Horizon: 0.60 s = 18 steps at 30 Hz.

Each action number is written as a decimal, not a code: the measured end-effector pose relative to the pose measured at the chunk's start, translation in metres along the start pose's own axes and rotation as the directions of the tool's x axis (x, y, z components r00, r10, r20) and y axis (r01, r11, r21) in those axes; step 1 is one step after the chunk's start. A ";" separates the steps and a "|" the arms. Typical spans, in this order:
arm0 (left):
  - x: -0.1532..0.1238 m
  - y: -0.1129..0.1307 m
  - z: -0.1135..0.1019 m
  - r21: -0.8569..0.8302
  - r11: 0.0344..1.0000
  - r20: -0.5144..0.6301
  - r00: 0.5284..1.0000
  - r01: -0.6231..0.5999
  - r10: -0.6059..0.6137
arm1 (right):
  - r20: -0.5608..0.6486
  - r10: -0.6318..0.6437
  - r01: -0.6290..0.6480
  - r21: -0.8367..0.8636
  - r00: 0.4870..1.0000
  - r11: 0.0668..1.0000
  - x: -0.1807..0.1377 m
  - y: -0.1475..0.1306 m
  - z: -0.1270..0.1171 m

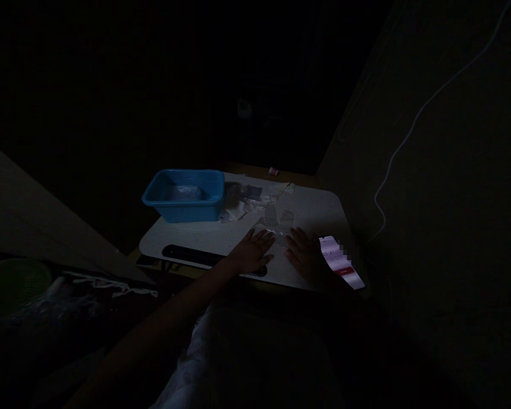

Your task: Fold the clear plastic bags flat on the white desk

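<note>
The scene is very dark. My left hand (254, 251) lies flat on a small white lap table (196, 236), fingers spread, its fingertips on a clear plastic piece (276, 232). My right hand (305, 255) rests flat beside it, fingers apart, also touching the clear plastic. A lit phone (340, 262) lies just right of my right hand at the table's front right corner. Neither hand grips anything.
A blue plastic tub (183, 195) stands at the table's back left. Small packets and papers (247, 199) lie beside it. A white cable (409, 130) runs along the wall at right. A green basket (12, 284) sits at far left.
</note>
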<state>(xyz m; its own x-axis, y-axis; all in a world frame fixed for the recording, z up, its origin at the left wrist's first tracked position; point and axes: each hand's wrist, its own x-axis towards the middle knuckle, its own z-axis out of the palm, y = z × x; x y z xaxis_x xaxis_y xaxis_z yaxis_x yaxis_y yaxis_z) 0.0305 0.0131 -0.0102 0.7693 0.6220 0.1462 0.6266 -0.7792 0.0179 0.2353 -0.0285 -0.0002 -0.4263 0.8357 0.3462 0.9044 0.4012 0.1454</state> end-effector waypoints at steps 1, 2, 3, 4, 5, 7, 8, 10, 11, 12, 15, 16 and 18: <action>0.000 0.000 0.000 -0.005 1.000 0.001 1.000 0.002 -0.002 | 0.020 -0.018 0.018 0.010 1.000 1.000 0.007 -0.001 -0.001; 0.000 0.001 0.000 -0.010 1.000 0.003 1.000 0.005 -0.005 | 0.046 -0.024 0.023 0.018 0.999 1.000 0.015 -0.003 -0.002; 0.000 0.001 -0.001 -0.014 1.000 0.005 1.000 0.010 -0.010 | 0.073 -0.022 0.020 0.024 0.997 0.999 0.022 -0.004 -0.003; 0.000 0.002 -0.001 -0.017 1.000 0.007 1.000 0.015 -0.015 | 0.098 -0.014 0.011 0.029 0.995 1.000 0.029 -0.006 -0.003; 0.000 0.002 -0.002 -0.019 1.000 0.008 1.000 0.019 -0.018 | 0.122 -0.001 -0.003 0.032 0.993 0.999 0.036 -0.007 -0.003; 0.000 0.003 -0.003 -0.023 1.000 0.010 1.000 0.021 -0.020 | 0.165 0.020 -0.026 0.036 0.986 0.999 0.047 -0.009 -0.001; 0.000 0.004 -0.004 -0.026 0.999 0.010 1.000 0.020 -0.020 | 0.184 0.026 -0.033 0.037 0.983 0.999 0.052 -0.010 0.001; 0.000 0.004 -0.004 -0.033 0.999 0.007 1.000 0.018 -0.018 | 0.212 0.033 -0.042 0.036 0.977 0.998 0.059 -0.010 0.005; 0.000 0.005 -0.003 -0.035 0.999 0.004 1.000 0.019 -0.019 | 0.222 0.033 -0.042 0.035 0.974 0.998 0.063 -0.010 0.007; 0.000 0.005 -0.002 -0.036 0.999 0.000 1.000 0.020 -0.020 | 0.229 0.031 -0.040 0.033 0.973 0.999 0.067 -0.009 0.009; 0.001 0.005 0.000 -0.043 0.999 -0.005 1.000 0.023 -0.024 | 0.241 0.024 -0.032 0.031 0.970 0.999 0.078 -0.009 0.013; 0.001 0.005 0.000 -0.047 0.999 -0.006 1.000 0.026 -0.026 | 0.244 0.025 -0.033 0.029 0.969 0.999 0.082 -0.008 0.014; 0.000 0.006 0.000 -0.056 0.998 -0.010 1.000 0.028 -0.028 | 0.249 0.035 -0.042 0.023 0.968 0.999 0.090 -0.008 0.015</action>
<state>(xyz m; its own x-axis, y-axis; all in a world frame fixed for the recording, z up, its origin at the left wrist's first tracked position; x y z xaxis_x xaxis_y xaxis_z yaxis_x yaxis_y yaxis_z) 0.0342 0.0090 -0.0096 0.7500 0.6429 0.1559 0.6396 -0.7648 0.0771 0.1900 0.0489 0.0161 -0.3857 0.9161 0.1091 0.9207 0.3747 0.1092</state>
